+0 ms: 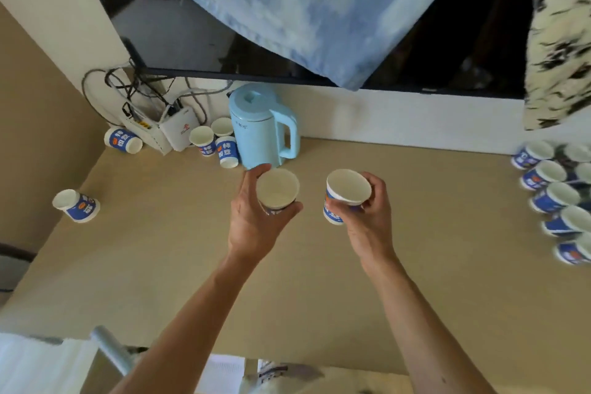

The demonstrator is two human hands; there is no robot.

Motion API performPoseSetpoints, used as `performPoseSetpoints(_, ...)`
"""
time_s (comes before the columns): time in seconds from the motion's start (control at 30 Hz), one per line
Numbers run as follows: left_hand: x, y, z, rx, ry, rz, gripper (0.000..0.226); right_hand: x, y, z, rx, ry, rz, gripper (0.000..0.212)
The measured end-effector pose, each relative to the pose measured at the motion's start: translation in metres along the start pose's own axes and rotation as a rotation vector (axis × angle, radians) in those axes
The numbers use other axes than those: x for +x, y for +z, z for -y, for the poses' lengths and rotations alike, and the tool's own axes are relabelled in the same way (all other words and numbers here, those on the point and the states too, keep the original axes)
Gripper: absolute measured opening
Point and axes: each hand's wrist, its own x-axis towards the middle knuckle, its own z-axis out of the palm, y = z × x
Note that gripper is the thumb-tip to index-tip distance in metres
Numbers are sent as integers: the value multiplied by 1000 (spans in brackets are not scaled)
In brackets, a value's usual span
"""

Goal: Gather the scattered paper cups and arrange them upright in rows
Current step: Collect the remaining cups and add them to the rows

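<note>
My left hand (256, 217) grips a blue-and-white paper cup (277, 189) held upright above the beige table (160, 265). My right hand (371, 211) holds a second paper cup (347, 190), tilted toward the left. Several cups stand upright in rows at the table's right edge (550, 198). Near the back wall, left of a kettle, two cups stand with mouths up (202, 137) (222, 127) and one stands mouth down (227, 152). One cup lies tipped by a white router (123, 141), and another sits mouth down at the far left (78, 205).
A light blue kettle (262, 125) stands at the back, just beyond my left hand. A white router (174, 128) with tangled cables sits at the back left. A dark screen (192, 25), partly draped with blue cloth (303, 3), hangs above. A metal bar (112, 352) is at the near left.
</note>
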Motion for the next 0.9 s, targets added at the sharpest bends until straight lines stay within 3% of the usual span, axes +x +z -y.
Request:
performPoseSetpoints(0.17, -53, 50, -74, -81, -21, 57, 83, -26, -89, 11, 111, -90, -74, 67)
performPoseSetpoints(0.53, -156, 154, -200, -282, -7, 137, 72, -77, -269, 18, 203, -130, -265, 71)
performPoseSetpoints(0.9, -232, 267, -284, -394, 32, 412, 66, -123, -427, -1, 194, -63, -569, 61)
